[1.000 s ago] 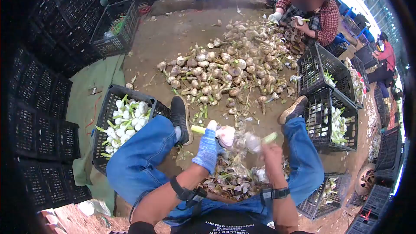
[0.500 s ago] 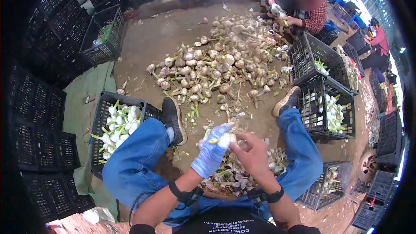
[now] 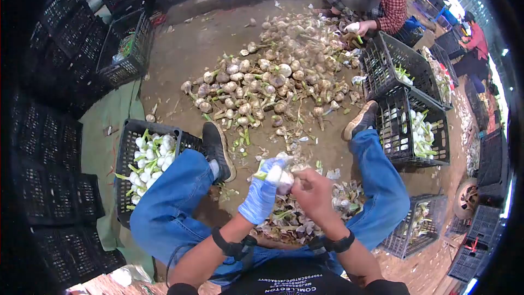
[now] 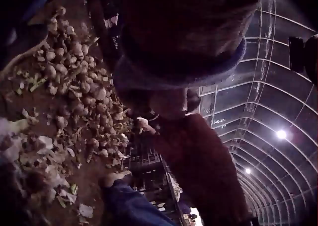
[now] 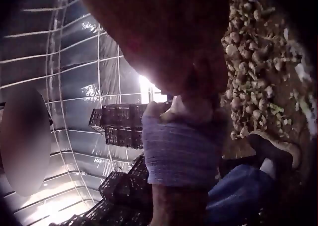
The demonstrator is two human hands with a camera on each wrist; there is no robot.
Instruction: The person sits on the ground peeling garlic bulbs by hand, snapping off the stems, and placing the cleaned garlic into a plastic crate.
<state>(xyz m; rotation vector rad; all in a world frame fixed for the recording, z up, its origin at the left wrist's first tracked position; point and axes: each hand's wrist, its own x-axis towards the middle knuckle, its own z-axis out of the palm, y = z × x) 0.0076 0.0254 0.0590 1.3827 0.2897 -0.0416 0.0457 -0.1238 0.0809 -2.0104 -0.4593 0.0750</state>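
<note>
In the head view my left hand, in a blue glove, grips a white garlic bulb with a green stalk end, held above my knees. My bare right hand is curled against the same bulb from the right and pinches at its skin. In the right wrist view the gloved left hand fills the middle, with the garlic bulb just above it. The left wrist view shows only the glove's cuff close up and the floor's garlic pile.
A big pile of unpeeled garlic lies on the dirt floor ahead. A black crate of white peeled garlic stands at my left, more crates at my right. Peel scraps heap between my legs. Another person sits beyond the pile.
A second ago my right hand was off to the right with a torn piece. It has come back to the bulb, and both hands now hold it together.
</note>
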